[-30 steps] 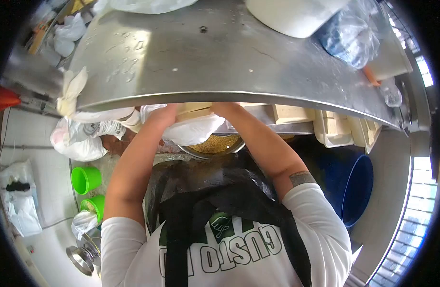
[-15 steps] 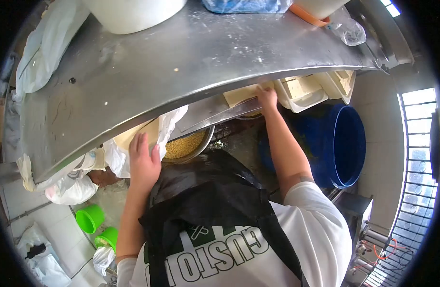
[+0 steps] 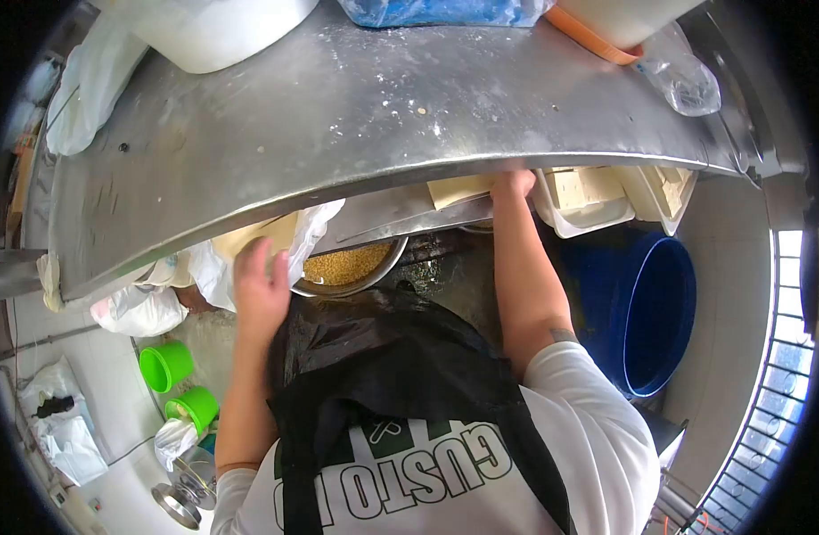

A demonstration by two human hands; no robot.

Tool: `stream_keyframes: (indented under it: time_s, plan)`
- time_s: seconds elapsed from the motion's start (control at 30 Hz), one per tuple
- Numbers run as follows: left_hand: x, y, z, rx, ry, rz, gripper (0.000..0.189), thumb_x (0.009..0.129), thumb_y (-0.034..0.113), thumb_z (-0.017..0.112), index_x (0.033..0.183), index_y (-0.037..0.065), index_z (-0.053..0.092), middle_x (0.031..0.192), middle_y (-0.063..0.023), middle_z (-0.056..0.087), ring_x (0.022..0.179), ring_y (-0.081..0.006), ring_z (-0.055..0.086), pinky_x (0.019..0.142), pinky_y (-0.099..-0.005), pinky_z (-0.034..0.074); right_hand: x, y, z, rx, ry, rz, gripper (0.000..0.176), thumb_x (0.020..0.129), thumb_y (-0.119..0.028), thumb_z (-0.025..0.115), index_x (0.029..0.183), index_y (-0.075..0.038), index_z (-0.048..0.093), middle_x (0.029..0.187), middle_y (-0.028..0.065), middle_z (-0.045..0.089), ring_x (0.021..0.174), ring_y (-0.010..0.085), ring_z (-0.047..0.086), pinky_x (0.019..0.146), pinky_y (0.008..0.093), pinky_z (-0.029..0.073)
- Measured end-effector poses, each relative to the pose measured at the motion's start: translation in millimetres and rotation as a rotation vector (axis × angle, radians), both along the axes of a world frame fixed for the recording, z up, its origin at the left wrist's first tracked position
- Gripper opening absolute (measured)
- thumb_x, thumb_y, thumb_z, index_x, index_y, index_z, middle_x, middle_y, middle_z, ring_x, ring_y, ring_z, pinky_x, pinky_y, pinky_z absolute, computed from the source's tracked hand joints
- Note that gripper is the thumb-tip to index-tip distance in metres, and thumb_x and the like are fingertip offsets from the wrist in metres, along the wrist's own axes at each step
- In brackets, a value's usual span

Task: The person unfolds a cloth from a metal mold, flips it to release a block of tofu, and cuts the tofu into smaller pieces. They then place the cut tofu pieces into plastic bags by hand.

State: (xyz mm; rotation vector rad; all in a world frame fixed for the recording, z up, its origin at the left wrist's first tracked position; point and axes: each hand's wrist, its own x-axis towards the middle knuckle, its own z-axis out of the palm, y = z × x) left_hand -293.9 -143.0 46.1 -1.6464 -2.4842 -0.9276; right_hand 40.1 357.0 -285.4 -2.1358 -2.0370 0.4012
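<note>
My left hand [image 3: 262,283] is under the counter's front edge, thumb and fingers apart, beside a flat pale sheet [image 3: 257,234] in a white plastic bag [image 3: 313,230]. The fingertips are close to the sheet; whether they touch it is unclear. My right hand [image 3: 514,185] reaches under the counter at the right end of another pale sheet [image 3: 458,191], which lies on a metal surface [image 3: 387,214]. The counter edge hides most of its fingers, so its hold cannot be made out. Between my arms, a metal bowl [image 3: 397,256] contains yellow grains [image 3: 345,266].
The metal counter [image 3: 276,116] spans the top. White trays [image 3: 565,217] with pale blocks are beside my right hand, above a blue barrel [image 3: 668,312]. Green buckets [image 3: 165,366] stand lower left. A white tub [image 3: 222,45] and a blue bag [image 3: 445,11] rest on the counter.
The camera view has shifted, so the counter edge appears lower at the right. My right hand's fingers are more hidden behind that edge. My left hand remains beside the bagged sheet.
</note>
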Motion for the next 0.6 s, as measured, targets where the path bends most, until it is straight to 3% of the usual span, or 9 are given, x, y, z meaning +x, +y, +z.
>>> stream_keyframes:
  time_s: [0.03,0.07,0.17,0.2,0.3,0.4,0.43,0.5,0.6]
  plan:
    - [-11.3,-11.2,-0.8,0.001,-0.037,0.068,0.035,0.099,0.02,0.069,0.124,-0.005,0.065,0.119,-0.024,0.069,0.111,-0.0378,0.065,0.099,-0.0442,0.051,16.4,34.0,-75.7,0.213,0.36,-0.066,0.061,0.094,-0.034,0.07,0.152,-0.023,0.052,0.137,0.0048,0.069,0.12,0.0279,0.07,0.081,0.0433,0.062]
    - [-15.1,-20.1,-0.9,0.0,-0.074,0.134,0.033,0.1,0.019,0.068,0.122,-0.005,0.066,0.115,-0.0239,0.07,0.107,-0.0361,0.068,0.096,-0.0425,0.053,18.7,46.3,-89.3,0.231,0.614,-0.098,0.068,0.092,-0.038,0.072,0.155,-0.027,0.048,0.143,0.001,0.065,0.122,0.0255,0.069,0.08,0.0402,0.061]
    - [-6.5,-28.4,10.4,0.052,-0.284,0.16,0.028,0.099,0.018,0.068,0.119,-0.003,0.068,0.108,-0.0223,0.072,0.098,-0.0321,0.071,0.09,-0.0391,0.055,30.9,28.0,-52.3,0.101,0.533,0.026,0.068,0.093,-0.04,0.071,0.155,-0.029,0.046,0.148,-0.0044,0.061,0.127,0.0225,0.066,0.082,0.0382,0.06]
    - [-6.2,-27.7,9.3,0.03,-0.251,0.091,0.031,0.099,0.019,0.068,0.117,-0.005,0.066,0.106,-0.0227,0.071,0.093,-0.0356,0.071,0.082,-0.0422,0.057,32.4,17.4,-44.8,0.142,0.376,0.059,0.064,0.09,-0.03,0.076,0.148,-0.019,0.053,0.14,0.0026,0.065,0.118,0.0248,0.069,0.083,0.0354,0.058]
    - [10.1,-13.6,11.2,0.018,-0.356,-0.041,0.031,0.098,0.019,0.068,0.117,-0.005,0.066,0.104,-0.0218,0.071,0.095,-0.0357,0.071,0.083,-0.0429,0.056,-8.1,-119.1,185.8,-0.153,1.238,-0.316,0.062,0.085,-0.016,0.081,0.14,-0.008,0.054,0.132,0.0109,0.065,0.111,0.0273,0.067,0.088,0.0363,0.055]
    - [18.3,9.9,2.9,0.021,-0.401,-0.247,0.041,0.096,0.022,0.073,0.127,-0.003,0.063,0.113,-0.022,0.071,0.104,-0.0308,0.072,0.084,-0.0406,0.059,-65.2,-196.2,287.6,0.101,1.495,-0.247,0.063,0.082,-0.005,0.082,0.136,-0.001,0.05,0.125,0.0153,0.064,0.106,0.0277,0.064,0.093,0.0385,0.052]
    - [21.7,20.2,-0.5,0.061,-0.412,-0.296,0.045,0.095,0.025,0.076,0.128,-0.003,0.063,0.115,-0.0233,0.071,0.106,-0.0319,0.071,0.086,-0.0416,0.059,-79.1,-212.8,309.4,0.084,1.498,-0.223,0.063,0.082,-0.005,0.082,0.136,-0.001,0.05,0.125,0.0153,0.064,0.106,0.0277,0.064,0.093,0.0385,0.052]
    - [22.6,42.1,-5.6,0.093,-0.331,-0.378,0.056,0.092,0.029,0.08,0.134,-0.002,0.06,0.128,-0.0236,0.067,0.117,-0.0343,0.067,0.097,-0.0423,0.055,-102.0,-239.9,344.3,0.18,1.225,0.33,0.063,0.085,-0.004,0.079,0.139,0.0,0.045,0.128,0.0153,0.063,0.113,0.0265,0.063,0.099,0.0397,0.05]
    - [24.4,71.8,-3.3,0.104,-0.303,-0.356,0.064,0.09,0.028,0.082,0.141,-0.001,0.055,0.137,-0.0218,0.063,0.127,-0.0333,0.061,0.106,-0.0416,0.049,-130.0,-271.6,400.0,-0.025,1.075,0.561,0.058,0.087,0.001,0.075,0.138,0.002,0.049,0.127,0.014,0.064,0.115,0.024,0.062,0.101,0.0387,0.05]
